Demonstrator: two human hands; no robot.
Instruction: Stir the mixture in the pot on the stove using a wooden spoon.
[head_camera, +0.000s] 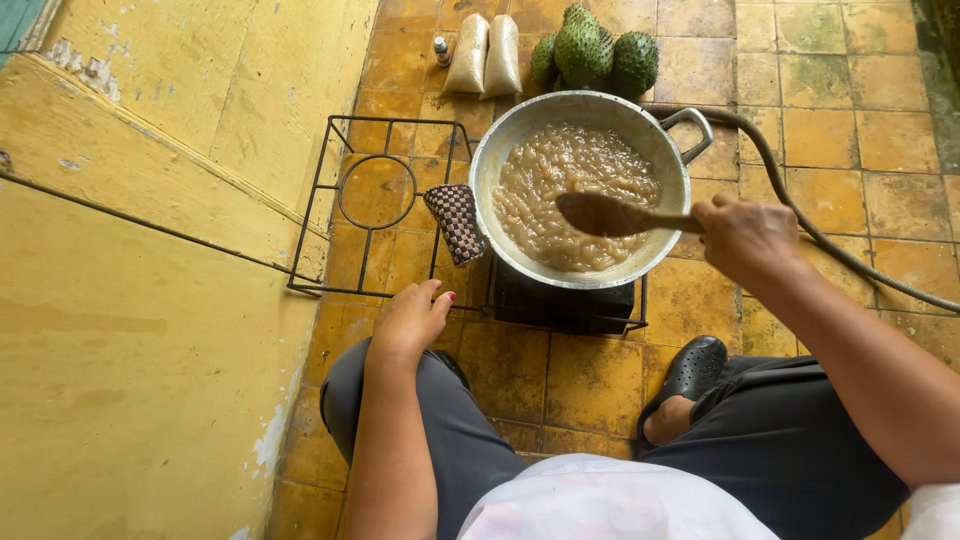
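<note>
Burner mostly hidden under pot; hose cut off right.

Right hand grips wooden spoon over pan.

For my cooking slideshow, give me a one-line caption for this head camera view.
Right hand holds a wooden spoon over a pan of brown mash; left hand rests on the knee.

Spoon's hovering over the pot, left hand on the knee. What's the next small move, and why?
Probably lower the wooden spoon back into the brown mash: the right hand holds its blade just above the surface, while the left hand rests off the pan, near the checkered cloth.
</note>
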